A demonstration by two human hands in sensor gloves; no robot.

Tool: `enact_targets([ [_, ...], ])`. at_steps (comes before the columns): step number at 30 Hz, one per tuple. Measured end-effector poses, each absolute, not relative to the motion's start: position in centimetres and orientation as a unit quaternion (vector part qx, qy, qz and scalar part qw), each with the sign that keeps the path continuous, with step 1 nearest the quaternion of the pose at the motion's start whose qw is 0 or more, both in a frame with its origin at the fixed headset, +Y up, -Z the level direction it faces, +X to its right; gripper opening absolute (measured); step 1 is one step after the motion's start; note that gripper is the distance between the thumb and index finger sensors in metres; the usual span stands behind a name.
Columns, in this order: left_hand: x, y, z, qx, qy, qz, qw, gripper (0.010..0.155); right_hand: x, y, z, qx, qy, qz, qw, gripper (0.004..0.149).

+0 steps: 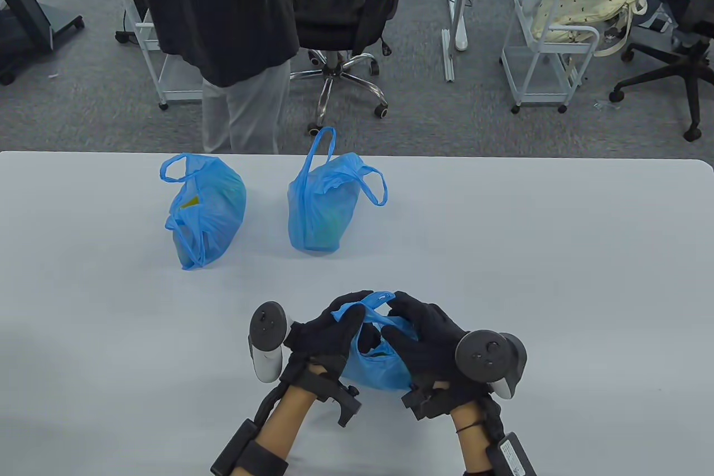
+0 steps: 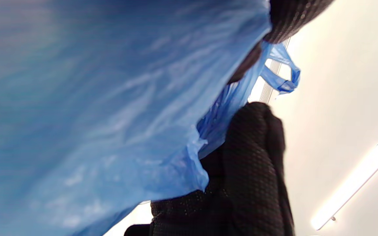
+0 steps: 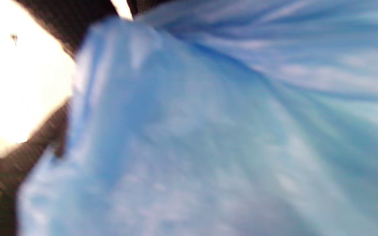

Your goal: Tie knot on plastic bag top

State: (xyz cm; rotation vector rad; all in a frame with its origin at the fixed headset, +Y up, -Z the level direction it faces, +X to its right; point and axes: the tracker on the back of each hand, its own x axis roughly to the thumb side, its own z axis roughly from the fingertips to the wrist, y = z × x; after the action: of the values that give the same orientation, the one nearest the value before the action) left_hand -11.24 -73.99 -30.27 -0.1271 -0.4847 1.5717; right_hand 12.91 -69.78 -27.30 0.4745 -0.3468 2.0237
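Near the table's (image 1: 502, 230) front edge, a gloved left hand (image 1: 326, 331) and right hand (image 1: 427, 339) close around a blue plastic bag (image 1: 374, 370), each pinching a handle loop (image 1: 375, 300) above its mouth, seemingly to cross them into a knot. Two more blue bags, one lying tilted (image 1: 205, 214) and one upright (image 1: 323, 208), wait toward the far edge, handles loose.

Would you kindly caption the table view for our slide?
Both gloved hands grip the near blue bag by its handles; two more bags wait behind.
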Motion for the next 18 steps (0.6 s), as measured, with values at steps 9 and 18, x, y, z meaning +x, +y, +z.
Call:
enact_targets([
  [9,-10.4,-73.7,-30.1,-0.092,-0.275,0.667,0.686,0.071,12.0,-69.0,-26.4,0.183,-0.211,0.849,0.448,0.036],
  [18,-10.3,-73.7,-29.9,-0.058,-0.239,0.641,0.727,0.059,10.2,-67.8,-24.9,0.229,-0.296,0.881,0.29,0.035],
])
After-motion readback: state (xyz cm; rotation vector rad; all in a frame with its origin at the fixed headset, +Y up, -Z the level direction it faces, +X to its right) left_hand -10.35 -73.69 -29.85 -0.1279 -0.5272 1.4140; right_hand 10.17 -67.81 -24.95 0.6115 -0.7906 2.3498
